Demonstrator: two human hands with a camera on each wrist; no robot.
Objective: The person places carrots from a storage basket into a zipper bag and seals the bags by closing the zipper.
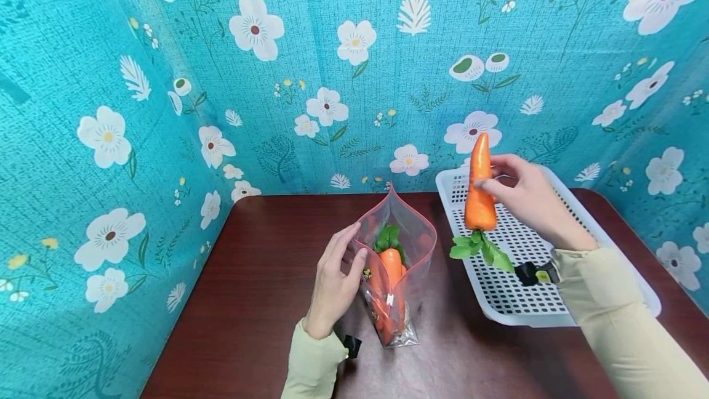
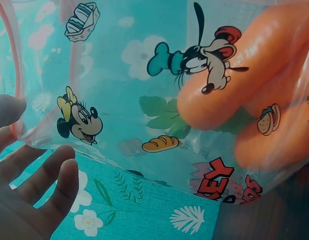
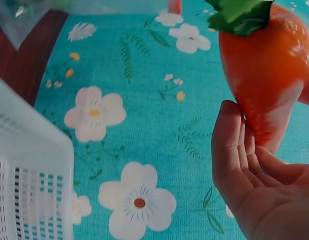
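Note:
My right hand (image 1: pixel 523 193) pinches an orange carrot (image 1: pixel 480 193) between thumb and fingers, above the basket. The carrot's tip points up and its green leaves hang down; the right wrist view shows the thick end of the carrot (image 3: pixel 267 65) close up. With the thumb and fingers of my left hand (image 1: pixel 336 282), I hold the left rim of a clear zip bag (image 1: pixel 419 251), its mouth wide. Inside the bag are several carrots (image 1: pixel 392 266), one with leaves upward. Cartoon prints cover the bag's wall (image 2: pixel 114 110) in the left wrist view.
A white perforated basket (image 1: pixel 554 319) sits at the right of the dark wooden table (image 1: pixel 260 288), under my right forearm. Behind the table hangs a teal flowered cloth (image 1: pixel 310 60), which also covers both sides. A small white slider (image 1: pixel 390 300) shows on the bag.

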